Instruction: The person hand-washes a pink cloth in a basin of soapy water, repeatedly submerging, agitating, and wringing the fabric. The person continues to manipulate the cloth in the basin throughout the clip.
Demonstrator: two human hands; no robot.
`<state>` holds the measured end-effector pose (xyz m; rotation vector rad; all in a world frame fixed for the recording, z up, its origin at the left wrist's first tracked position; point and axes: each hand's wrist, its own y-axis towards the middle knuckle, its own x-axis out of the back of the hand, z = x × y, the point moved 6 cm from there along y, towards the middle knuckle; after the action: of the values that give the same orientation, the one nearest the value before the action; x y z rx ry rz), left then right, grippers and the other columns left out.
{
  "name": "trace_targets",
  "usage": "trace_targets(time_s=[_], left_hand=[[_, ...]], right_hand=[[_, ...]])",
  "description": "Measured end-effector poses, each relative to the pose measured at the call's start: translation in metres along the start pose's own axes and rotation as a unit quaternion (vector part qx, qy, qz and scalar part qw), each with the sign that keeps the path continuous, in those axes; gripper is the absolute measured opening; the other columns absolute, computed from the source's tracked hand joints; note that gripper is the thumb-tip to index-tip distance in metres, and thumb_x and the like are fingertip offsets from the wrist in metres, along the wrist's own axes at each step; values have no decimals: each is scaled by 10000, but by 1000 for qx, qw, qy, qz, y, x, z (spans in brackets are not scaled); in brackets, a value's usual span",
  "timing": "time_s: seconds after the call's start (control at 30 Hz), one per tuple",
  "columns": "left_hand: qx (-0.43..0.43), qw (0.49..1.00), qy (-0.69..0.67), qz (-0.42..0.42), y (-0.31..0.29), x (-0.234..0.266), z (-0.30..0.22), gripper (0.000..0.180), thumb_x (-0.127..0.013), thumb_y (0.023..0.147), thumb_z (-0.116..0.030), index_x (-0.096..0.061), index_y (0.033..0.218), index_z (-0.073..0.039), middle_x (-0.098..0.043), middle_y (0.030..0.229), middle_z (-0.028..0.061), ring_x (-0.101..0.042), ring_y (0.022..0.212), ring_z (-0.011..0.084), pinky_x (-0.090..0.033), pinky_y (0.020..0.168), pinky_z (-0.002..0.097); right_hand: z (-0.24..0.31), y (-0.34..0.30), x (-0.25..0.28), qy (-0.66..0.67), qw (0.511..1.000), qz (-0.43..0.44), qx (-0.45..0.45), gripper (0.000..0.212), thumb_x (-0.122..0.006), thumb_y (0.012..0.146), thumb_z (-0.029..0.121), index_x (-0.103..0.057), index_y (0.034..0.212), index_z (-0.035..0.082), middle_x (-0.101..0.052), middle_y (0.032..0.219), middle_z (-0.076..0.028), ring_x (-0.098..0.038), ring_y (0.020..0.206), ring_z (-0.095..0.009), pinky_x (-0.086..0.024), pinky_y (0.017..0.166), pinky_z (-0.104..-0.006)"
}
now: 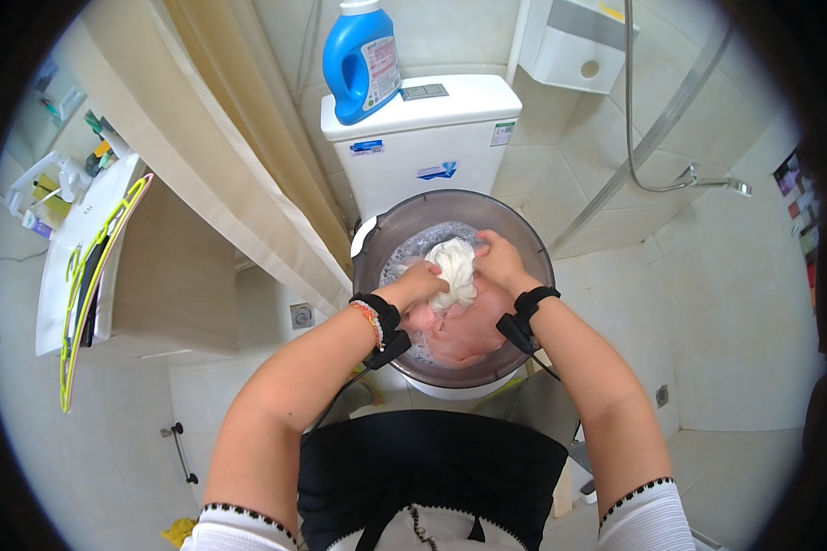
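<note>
A grey, see-through basin (521,234) rests on the toilet in front of me, with sudsy water (413,243) inside. Bunched white cloth (453,266) is held up over the middle of the basin. My left hand (418,283) grips its left side, fingers curled into the folds. On the other side, my right hand (500,261) is closed with thumb and finger pinched at the cloth's upper right edge. Pink cloth (469,335) lies spread and wet in the water beneath both hands. Black bands with small devices are strapped on both wrists.
A blue detergent bottle (362,69) stands on the white toilet tank (450,124) behind the basin. To the left hang a beige curtain (198,119) and, by the washbasin counter (87,216), several yellow-green hangers (106,241). A shower hose (630,119) hangs at the right wall.
</note>
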<state>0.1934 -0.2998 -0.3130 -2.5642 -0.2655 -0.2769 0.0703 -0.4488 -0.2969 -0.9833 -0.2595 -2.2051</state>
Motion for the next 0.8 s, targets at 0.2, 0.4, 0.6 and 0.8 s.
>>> trace_targets(time_s=[0.2, 0.4, 0.6, 0.8], left_hand=[[-50, 993, 86, 63, 2, -16, 2, 642, -678, 806, -123, -420, 1383, -11, -633, 1174, 151, -645, 955, 250, -532, 791, 360], [24, 986, 129, 105, 7, -19, 22, 565, -646, 846, -180, -465, 1350, -1, -638, 1140, 154, -650, 881, 251, -548, 682, 397], [84, 981, 153, 85, 16, -11, 29, 384, -675, 831, -257, -658, 1090, 25, -699, 977, 149, -667, 787, 247, -544, 624, 410], [16, 983, 181, 27, 33, -1, 38, 404, -651, 844, -243, -643, 1164, 4, -698, 971, 120, -671, 793, 232, -524, 681, 355]], right_hand=[[12, -25, -52, -157, 964, 172, 132, 979, -817, 674, 362, -334, 1512, 213, -378, 1511, -196, -404, 1341, -422, -331, 1111, -476], [12, -39, -70, -340, 885, 315, 34, 1046, -728, 753, 498, -85, 1568, 374, -274, 1570, -222, -237, 1427, -505, -147, 1148, -604], [15, -34, -84, -340, 900, 269, 40, 962, -709, 786, 432, -119, 1545, 450, -451, 1445, -271, -268, 1435, -454, -90, 1151, -600], [24, -28, -65, -263, 940, 189, 110, 640, -703, 807, 303, -480, 1405, 350, -634, 1253, -175, -537, 1235, -386, -244, 1079, -592]])
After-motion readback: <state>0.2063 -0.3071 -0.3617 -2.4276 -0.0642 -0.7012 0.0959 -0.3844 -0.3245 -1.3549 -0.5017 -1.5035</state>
